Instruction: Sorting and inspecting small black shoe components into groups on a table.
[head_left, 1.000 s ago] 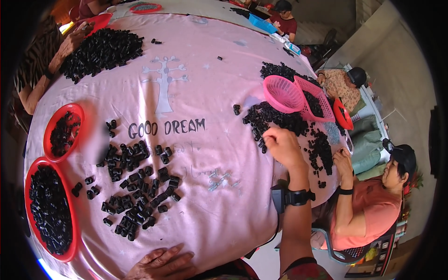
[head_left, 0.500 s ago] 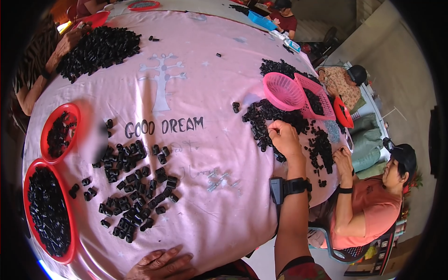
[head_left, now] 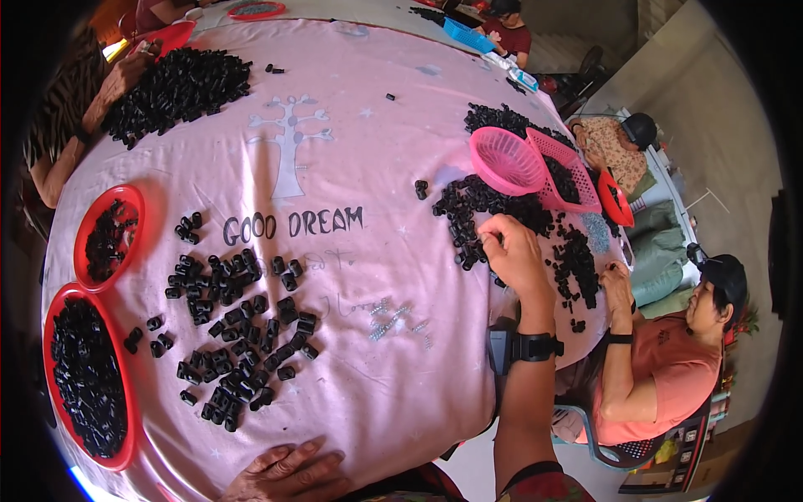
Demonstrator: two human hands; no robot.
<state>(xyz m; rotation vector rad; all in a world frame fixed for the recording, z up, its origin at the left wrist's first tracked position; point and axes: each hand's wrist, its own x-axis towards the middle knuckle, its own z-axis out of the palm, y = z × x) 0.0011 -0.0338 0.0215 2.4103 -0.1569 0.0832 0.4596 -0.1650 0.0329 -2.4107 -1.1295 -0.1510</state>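
Note:
My right hand [head_left: 516,255], with a dark device strapped on its wrist [head_left: 520,345], is over the right-hand pile of small black plastic pieces [head_left: 458,219]. Its fingers are curled and the thumb and forefinger are pinched; whatever is between them is too small to make out. At the lower edge my left hand [head_left: 288,474] lies flat on the pink tablecloth [head_left: 401,393], fingers apart, holding nothing. Beyond it, loose black pieces [head_left: 242,335] spread across the cloth. A little group of the same pieces [head_left: 189,227] lies near the printed lettering.
Two red baskets [head_left: 131,418] of black parts stand at the left. Pink baskets [head_left: 506,161] sit on the right pile. Small silvery pieces [head_left: 393,322] lie mid-right. A co-worker in a salmon shirt [head_left: 661,368] sits right; another person's arm [head_left: 100,109] reaches a heap [head_left: 184,92] far left.
A dark blur beside the upper red basket is gone, and a small group of black pieces shows there. My right hand has shifted slightly; my left hand stays flat.

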